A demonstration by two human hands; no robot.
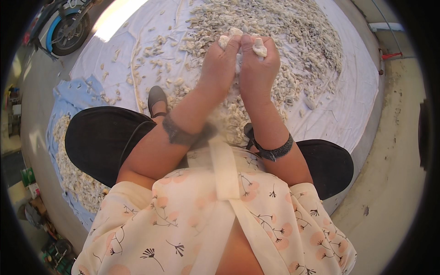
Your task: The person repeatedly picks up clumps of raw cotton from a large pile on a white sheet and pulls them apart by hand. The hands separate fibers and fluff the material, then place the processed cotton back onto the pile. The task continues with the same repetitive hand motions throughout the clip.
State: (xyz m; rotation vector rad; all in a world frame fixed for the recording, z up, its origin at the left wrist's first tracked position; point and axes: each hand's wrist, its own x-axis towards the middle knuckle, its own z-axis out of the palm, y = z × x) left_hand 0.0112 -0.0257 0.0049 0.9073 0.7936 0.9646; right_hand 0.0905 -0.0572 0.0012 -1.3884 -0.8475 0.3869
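Observation:
My left hand and my right hand are side by side in front of me, thumbs close together. Pale lumps that look like silk cocoons are in both. One whitish cocoon pokes out of my left fist, and a torn-looking cocoon sits by my right thumb. More pale pieces show between the fingertips, partly hidden. Beneath and beyond the hands, a large heap of greyish-white cocoons covers a white cloth.
Loose cocoons are scattered left of the heap. On a blue cloth beside my left knee lies another pile of yellowish cocoons. A motorbike wheel stands at upper left. A pale wall runs along the right. Assorted clutter lines the left edge.

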